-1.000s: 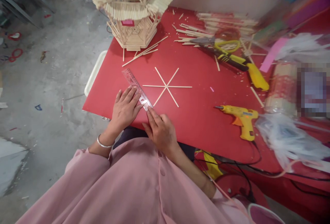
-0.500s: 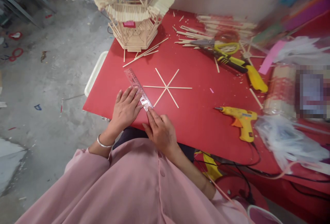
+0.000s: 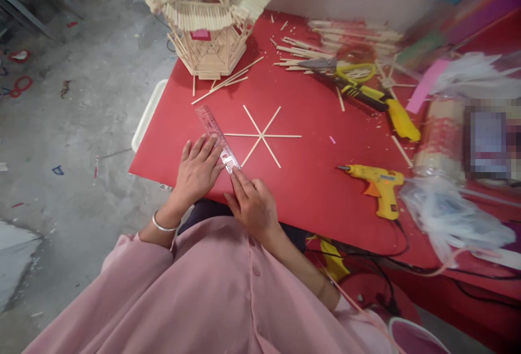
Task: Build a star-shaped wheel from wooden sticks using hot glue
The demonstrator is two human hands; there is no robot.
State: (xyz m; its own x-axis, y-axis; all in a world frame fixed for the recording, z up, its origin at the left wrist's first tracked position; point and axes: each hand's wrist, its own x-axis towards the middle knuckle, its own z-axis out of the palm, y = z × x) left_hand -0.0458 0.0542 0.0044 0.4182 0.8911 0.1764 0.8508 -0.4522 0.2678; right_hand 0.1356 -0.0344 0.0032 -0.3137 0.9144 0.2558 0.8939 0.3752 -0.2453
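Note:
A clear plastic ruler lies slantwise on the red table, beside a six-armed star of thin wooden sticks. My left hand rests on the ruler's left side, its fingers stretched out and somewhat spread. At the ruler's near end is my right hand, its extended fingertips touching that end close to the star's lower-left stick. The right hand's thumb stands apart from its fingers. Neither hand is wrapped round anything.
Behind the star stands a lantern-like model of wooden sticks. Loose sticks, scissors and a yellow-handled cutter lie at the back right. A yellow glue gun with a cord and a plastic bag are on the right.
The whole view has shifted slightly, so the table's things appear a little further left and up. Both hands stay in the same place at the ruler.

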